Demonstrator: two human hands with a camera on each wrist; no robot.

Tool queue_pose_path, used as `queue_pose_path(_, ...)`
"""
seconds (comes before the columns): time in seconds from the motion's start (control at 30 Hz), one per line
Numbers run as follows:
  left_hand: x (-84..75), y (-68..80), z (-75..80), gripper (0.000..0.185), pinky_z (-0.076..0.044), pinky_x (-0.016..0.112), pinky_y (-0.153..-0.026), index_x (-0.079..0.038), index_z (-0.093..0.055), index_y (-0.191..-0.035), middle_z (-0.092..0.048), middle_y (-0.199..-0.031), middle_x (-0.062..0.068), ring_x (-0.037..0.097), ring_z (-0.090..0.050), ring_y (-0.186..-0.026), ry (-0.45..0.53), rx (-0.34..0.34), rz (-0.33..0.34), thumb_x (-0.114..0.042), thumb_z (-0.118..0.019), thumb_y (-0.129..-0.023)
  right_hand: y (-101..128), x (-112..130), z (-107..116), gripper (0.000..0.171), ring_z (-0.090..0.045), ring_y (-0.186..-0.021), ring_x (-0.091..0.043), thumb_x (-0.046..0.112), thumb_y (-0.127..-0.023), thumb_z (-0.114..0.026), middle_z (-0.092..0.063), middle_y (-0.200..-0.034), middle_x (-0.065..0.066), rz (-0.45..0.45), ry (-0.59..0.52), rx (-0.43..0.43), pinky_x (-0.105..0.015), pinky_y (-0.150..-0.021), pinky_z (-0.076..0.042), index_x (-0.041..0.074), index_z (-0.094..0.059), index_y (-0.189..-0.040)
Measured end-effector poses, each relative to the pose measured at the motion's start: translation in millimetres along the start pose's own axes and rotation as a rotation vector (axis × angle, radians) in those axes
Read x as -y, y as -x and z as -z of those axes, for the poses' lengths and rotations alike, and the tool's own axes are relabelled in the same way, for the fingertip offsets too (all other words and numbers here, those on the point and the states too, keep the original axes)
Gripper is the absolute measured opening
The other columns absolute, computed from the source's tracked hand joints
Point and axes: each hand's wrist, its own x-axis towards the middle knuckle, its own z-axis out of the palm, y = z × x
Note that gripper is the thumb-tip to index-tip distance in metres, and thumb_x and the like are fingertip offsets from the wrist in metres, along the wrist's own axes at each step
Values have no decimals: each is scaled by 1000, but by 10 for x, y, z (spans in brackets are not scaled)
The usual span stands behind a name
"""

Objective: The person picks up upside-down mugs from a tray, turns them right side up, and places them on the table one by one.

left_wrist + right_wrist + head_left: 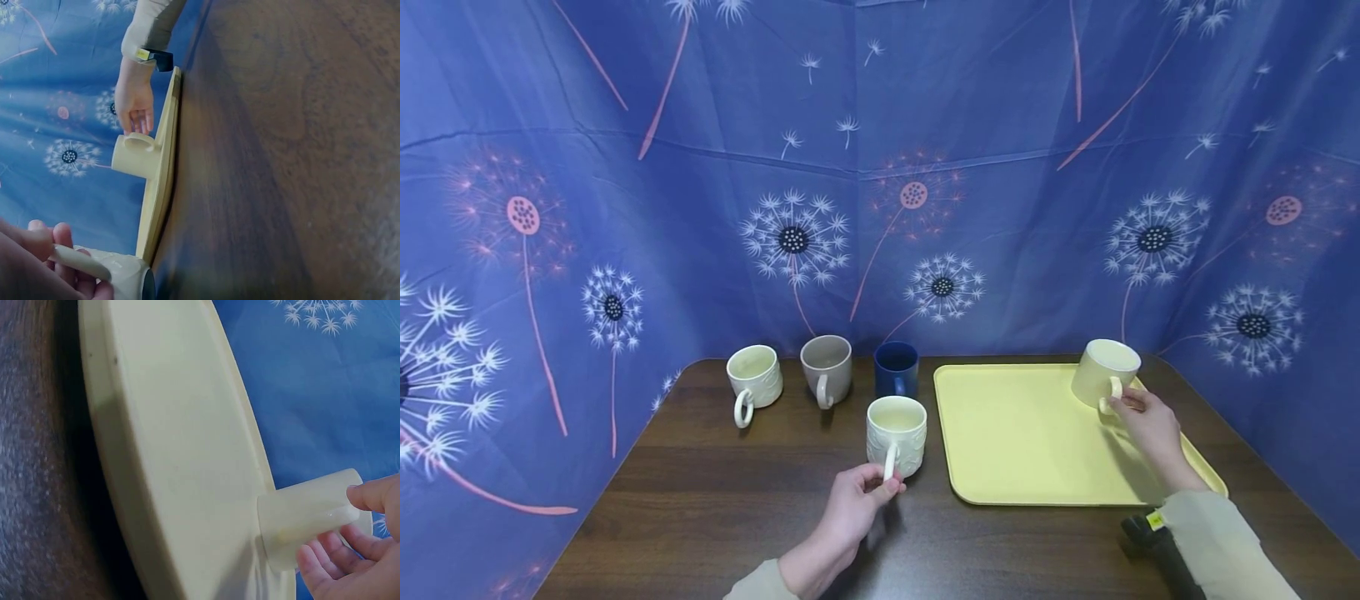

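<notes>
My left hand [857,504] pinches the handle of a white embossed mug [897,429] left of the tray. In the left wrist view the dark underside of this mug [149,284] shows, so it appears held off the table. On the far right corner of the yellow tray [1022,442] a plain cream mug [1097,371] stands upright. My right hand [1150,425] is at its handle; in the right wrist view the thumb [369,495] lies on one side of the handle and the fingers [340,550] on the other.
Along the back of the brown table [715,500] stand a pale green mug [760,379], a grey mug [827,367] and a dark blue mug [897,371]. A blue dandelion-print cloth [700,250] hangs close behind and at both sides.
</notes>
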Motion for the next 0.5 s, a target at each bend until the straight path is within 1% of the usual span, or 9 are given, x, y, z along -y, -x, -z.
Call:
queue_pose_path(0.1, -1, 6, 12, 18, -48, 24, -77, 12, -64, -95, -70, -89, 16, 14, -65, -86, 19, 41, 8, -3, -65, -85, -9, -41, -10, 50, -42, -68, 12, 29, -94, -53, -63, -108, -29, 0, -16, 31, -20, -63, -41, -12, -52, -122)
queue_pose_path(0.2, -14, 8, 26, 17, -48, 23, -78, 11, -65, -95, -70, -90, 15, 14, -66, -87, 16, 70, 14, -2, -65, -84, -16, -84, -32, 51, -47, -68, 11, 28, -95, -54, -61, -110, -32, -4, -73, 72, -14, -61, -43, -14, -49, -124)
queue_pose_path(0.27, -27, 7, 32, 17, -47, 24, -79, 11, -65, -94, -70, -90, 15, 14, -65, -87, 7, 84, 19, -2, -65, -84, -24, -110, -50, 53, -51, -68, 11, 27, -95, -54, -59, -112, -33, -17, -119, 96, -13, -62, -45, -16, -46, -125)
queue_pose_path(0.37, -42, 7, 33, 17, -46, 26, -79, 11, -65, -94, -70, -90, 16, 11, -62, -86, -9, 101, 30, -2, -66, -84, -35, -142, -78, 54, -55, -69, 8, 25, -95, -54, -59, -111, -33, -34, -189, 111, -16, -65, -51, -18, -43, -127)
queue_pose_path(0.5, -45, 17, 15, 17, -44, 28, -77, 10, -66, -93, -70, -88, 15, 11, -59, -84, -40, 123, 38, -4, -67, -83, -44, -175, -90, 52, -57, -69, 6, 24, -95, -55, -66, -101, -21, -31, -217, 101, -18, -65, -52, -19, -47, -123)
